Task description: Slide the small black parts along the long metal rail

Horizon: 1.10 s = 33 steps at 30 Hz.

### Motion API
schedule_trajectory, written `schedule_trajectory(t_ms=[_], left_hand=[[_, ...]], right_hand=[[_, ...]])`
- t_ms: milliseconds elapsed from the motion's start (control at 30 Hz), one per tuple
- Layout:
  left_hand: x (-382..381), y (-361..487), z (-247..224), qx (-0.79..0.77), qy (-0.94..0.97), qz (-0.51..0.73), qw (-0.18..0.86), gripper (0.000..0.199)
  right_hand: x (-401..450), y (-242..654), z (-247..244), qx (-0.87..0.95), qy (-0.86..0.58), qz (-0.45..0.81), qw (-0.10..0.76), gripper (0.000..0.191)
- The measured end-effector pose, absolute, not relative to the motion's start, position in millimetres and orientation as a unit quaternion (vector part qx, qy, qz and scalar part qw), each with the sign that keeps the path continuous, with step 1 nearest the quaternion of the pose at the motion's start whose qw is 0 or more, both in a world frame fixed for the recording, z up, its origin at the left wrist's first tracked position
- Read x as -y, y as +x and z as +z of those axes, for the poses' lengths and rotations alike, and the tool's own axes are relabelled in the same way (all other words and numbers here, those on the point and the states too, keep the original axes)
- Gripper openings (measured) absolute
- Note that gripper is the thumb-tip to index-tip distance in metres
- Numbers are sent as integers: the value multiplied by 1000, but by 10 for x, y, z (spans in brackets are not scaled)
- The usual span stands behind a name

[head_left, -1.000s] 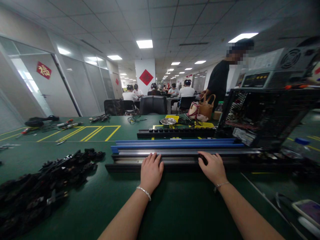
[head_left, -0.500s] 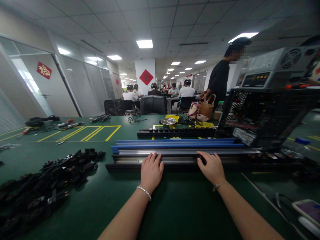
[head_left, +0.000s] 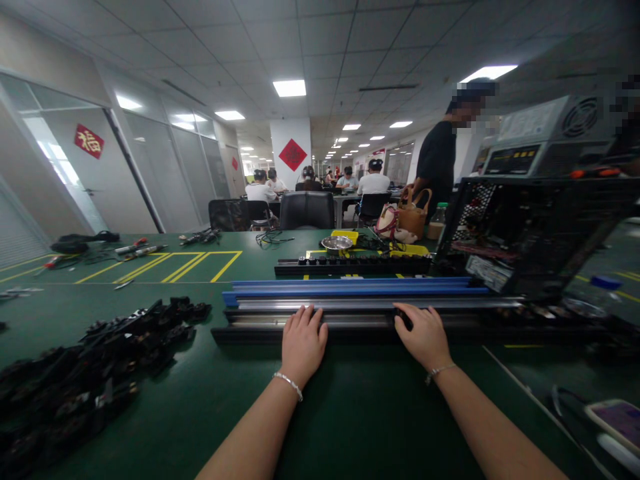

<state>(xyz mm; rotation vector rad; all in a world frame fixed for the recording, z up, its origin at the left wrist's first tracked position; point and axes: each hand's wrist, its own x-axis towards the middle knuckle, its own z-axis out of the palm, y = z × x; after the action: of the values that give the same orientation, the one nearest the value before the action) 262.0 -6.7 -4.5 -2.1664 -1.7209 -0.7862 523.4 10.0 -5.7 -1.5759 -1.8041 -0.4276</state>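
Note:
Long black and silver rails [head_left: 355, 321] lie crosswise on the green table [head_left: 350, 413], with a blue rail [head_left: 350, 288] behind them. My left hand [head_left: 303, 341] rests flat on the front rail, fingers stretched forward and holding nothing. Farther right on the same rail is my right hand [head_left: 424, 335], its thumb and fingers curved around a small black part [head_left: 403, 319] that sits at the rail. Most of that part is hidden by the hand.
A heap of black parts [head_left: 100, 367] lies at left. An open computer case [head_left: 525, 227] stands at right, a phone [head_left: 617, 420] near the front right. Behind the rails are a metal dish [head_left: 337, 243] and another black rail [head_left: 353, 267]. A person [head_left: 437, 157] stands beyond.
Both hands and the rails have stayed in place. The standing person at the back right has shifted slightly to the left.

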Motion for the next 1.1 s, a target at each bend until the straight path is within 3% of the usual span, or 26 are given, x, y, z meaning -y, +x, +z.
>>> schedule_trajectory(t_ms=[1100], left_hand=[[81, 2631, -31, 594, -745, -272, 132, 37]], right_hand=[[-24, 5021, -31, 736, -561, -131, 356, 34]])
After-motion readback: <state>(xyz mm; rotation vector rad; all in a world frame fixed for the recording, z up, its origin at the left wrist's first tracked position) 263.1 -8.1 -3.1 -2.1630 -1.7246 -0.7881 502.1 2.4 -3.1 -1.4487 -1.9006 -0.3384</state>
